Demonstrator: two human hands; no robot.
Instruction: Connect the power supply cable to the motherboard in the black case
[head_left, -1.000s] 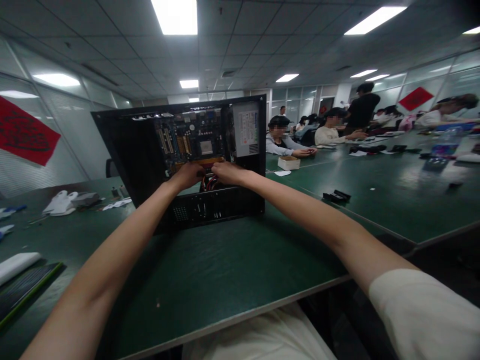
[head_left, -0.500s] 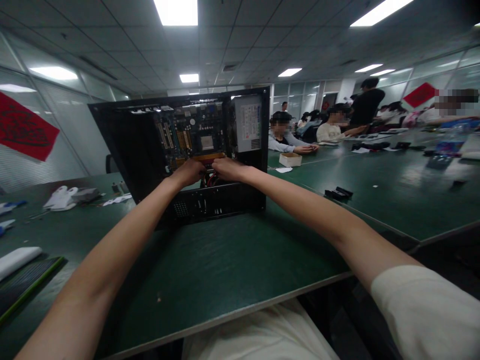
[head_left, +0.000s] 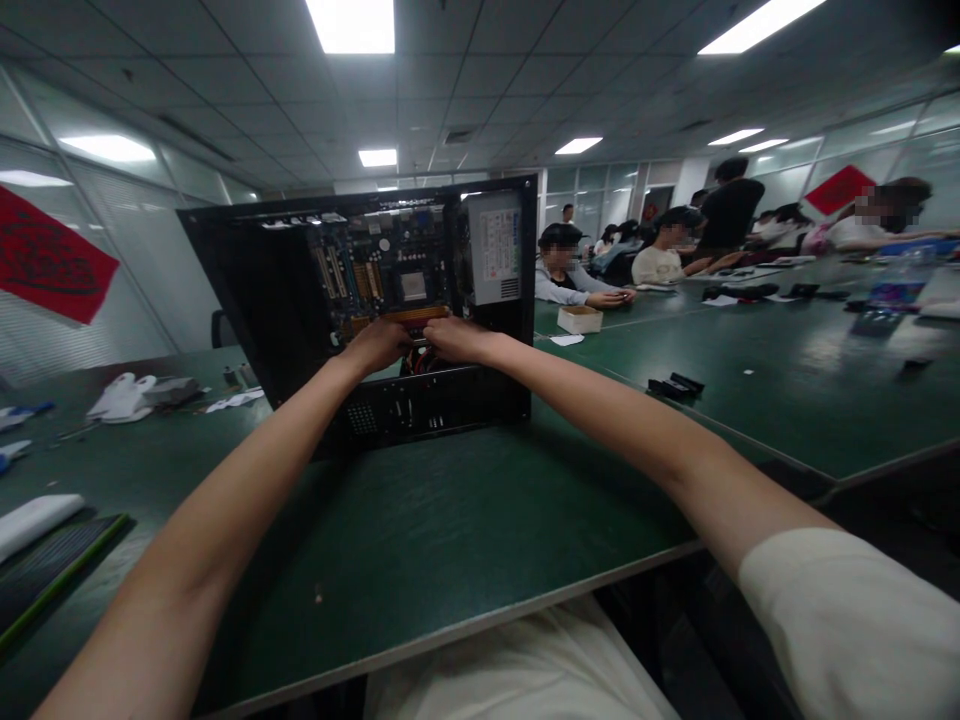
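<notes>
An open black computer case [head_left: 480,395] stands on the green table [head_left: 450,520], its inside facing me. Inside it are a dark motherboard [head_left: 390,258] and a silver power supply [head_left: 495,248]. My left hand [head_left: 381,343] and my right hand [head_left: 454,338] reach in at the lower edge of the board. Between them runs a thin reddish memory module [head_left: 414,326], beside the orange-yellow memory slots. The fingers of both hands are closed at its two ends, with the fingertips partly hidden. Red and dark cables [head_left: 418,360] hang just below my hands.
Black plastic parts [head_left: 676,387] and a small white box [head_left: 580,320] lie to the right. At left are white wrapping [head_left: 124,397], a grey block [head_left: 172,390] and a green-edged keyboard-like item [head_left: 60,565]. Several people sit farther back; one stands.
My hands stay at the same spot on the board, with hardly any shift. The view has moved very slightly. A person at far right has changed head position.
</notes>
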